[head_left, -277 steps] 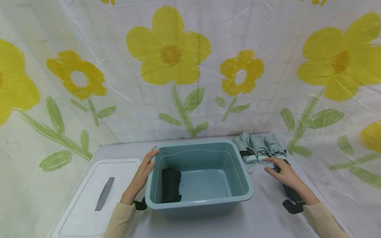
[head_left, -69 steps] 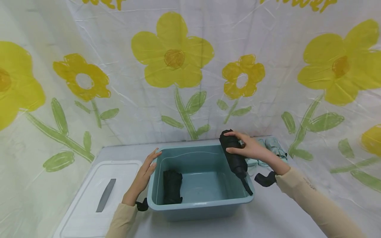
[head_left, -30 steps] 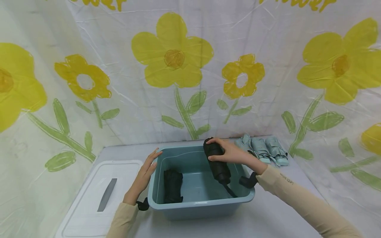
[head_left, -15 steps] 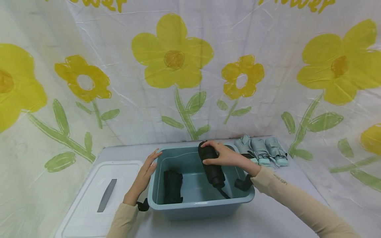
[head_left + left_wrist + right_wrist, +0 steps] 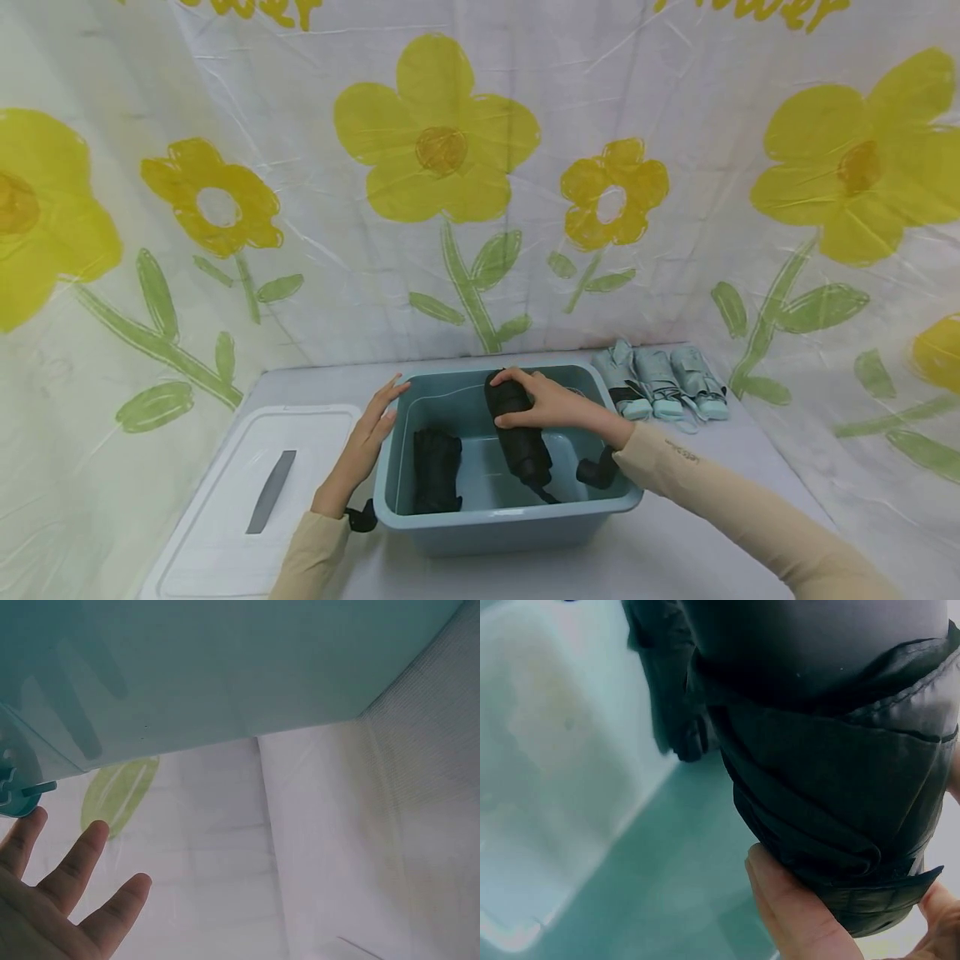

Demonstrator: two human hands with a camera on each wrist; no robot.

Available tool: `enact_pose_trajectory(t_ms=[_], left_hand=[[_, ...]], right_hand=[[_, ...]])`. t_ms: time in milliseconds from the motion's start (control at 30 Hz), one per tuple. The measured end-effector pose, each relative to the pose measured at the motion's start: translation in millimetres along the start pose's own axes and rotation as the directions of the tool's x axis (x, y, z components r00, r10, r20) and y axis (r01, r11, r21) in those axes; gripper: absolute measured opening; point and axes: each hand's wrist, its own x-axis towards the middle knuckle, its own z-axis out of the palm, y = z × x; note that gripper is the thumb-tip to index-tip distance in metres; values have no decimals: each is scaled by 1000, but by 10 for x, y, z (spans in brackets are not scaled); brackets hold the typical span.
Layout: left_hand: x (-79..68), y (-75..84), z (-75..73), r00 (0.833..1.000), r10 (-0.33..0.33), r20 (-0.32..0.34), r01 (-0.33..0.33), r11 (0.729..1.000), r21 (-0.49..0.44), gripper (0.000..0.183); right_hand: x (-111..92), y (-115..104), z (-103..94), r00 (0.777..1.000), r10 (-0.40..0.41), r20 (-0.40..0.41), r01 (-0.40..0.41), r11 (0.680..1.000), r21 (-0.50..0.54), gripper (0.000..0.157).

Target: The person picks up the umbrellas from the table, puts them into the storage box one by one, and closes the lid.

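My right hand (image 5: pixel 546 403) grips a folded black umbrella (image 5: pixel 519 435) over the inside of the blue-grey plastic bin (image 5: pixel 504 516). The umbrella tilts, its strap end pointing down toward the near wall. In the right wrist view, thumb and fingers wrap around one end of the black umbrella (image 5: pixel 832 787). Another folded black umbrella (image 5: pixel 437 472) lies along the bin's left side. With fingers fairly straight, my left hand (image 5: pixel 363 443) is at the bin's left rim. The left wrist view shows its spread fingers (image 5: pixel 79 862) below the bin's outer wall (image 5: pixel 225 675).
Three folded light blue-green umbrellas (image 5: pixel 660 383) lie side by side on the table, behind and right of the bin. A white lid (image 5: pixel 217 492) with a grey strip (image 5: pixel 271 492) lies left of it. A flower-printed curtain (image 5: pixel 337 275) hangs behind the table.
My right hand picked up the black umbrella from the table's right side, carried it left over the bin and has lowered it further inside. The left hand has stayed at the rim.
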Motion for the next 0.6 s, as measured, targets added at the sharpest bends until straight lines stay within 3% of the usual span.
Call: enact_pose_trajectory(t_ms=[367, 600], left_hand=[[9, 21, -16, 1000, 11, -13, -11, 1000, 14, 44], [12, 324, -29, 1000, 15, -18, -16, 1000, -11, 44]], right_hand=[[116, -62, 131, 999, -2, 35, 2, 1000, 1, 56], [184, -43, 218, 998, -8, 58, 8, 1000, 2, 57]])
